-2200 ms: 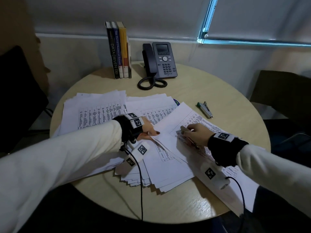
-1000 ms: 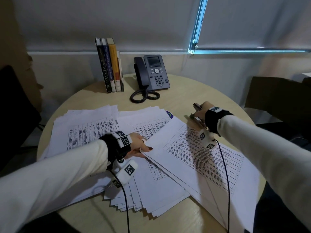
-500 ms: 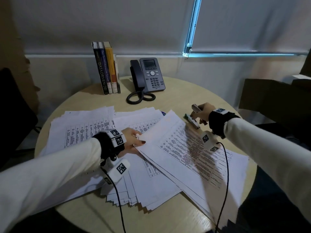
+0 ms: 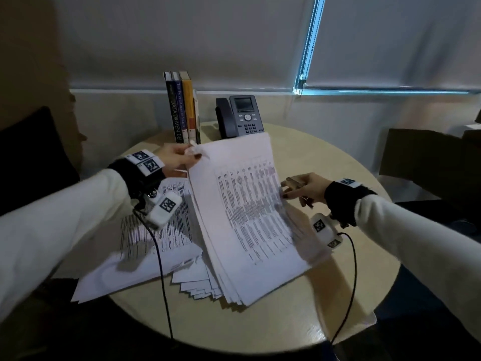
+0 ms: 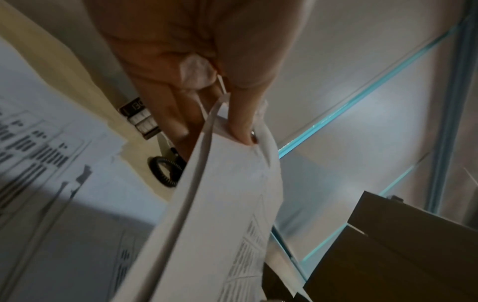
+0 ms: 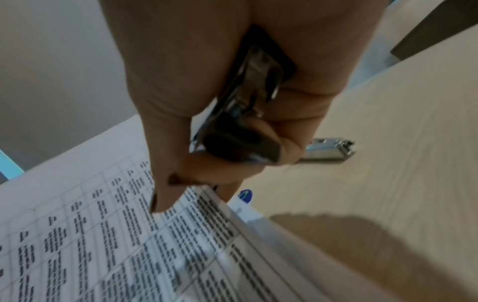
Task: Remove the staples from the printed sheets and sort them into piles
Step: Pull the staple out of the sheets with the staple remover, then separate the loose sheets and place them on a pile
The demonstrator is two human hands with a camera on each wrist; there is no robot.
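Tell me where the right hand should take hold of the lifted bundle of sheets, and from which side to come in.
Best guess: the bundle of sheets by its free right edge, from the right. The left hand pinches its top-left corner, so it hangs tilted; the right hand, gripping the stapler, already has fingertips there.

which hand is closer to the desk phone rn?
Left. The left hand pinches the lifted sheets' top corner just in front of the books, close beside the desk phone. The right hand, gripping a metal stapler-type tool, is nearer the person.
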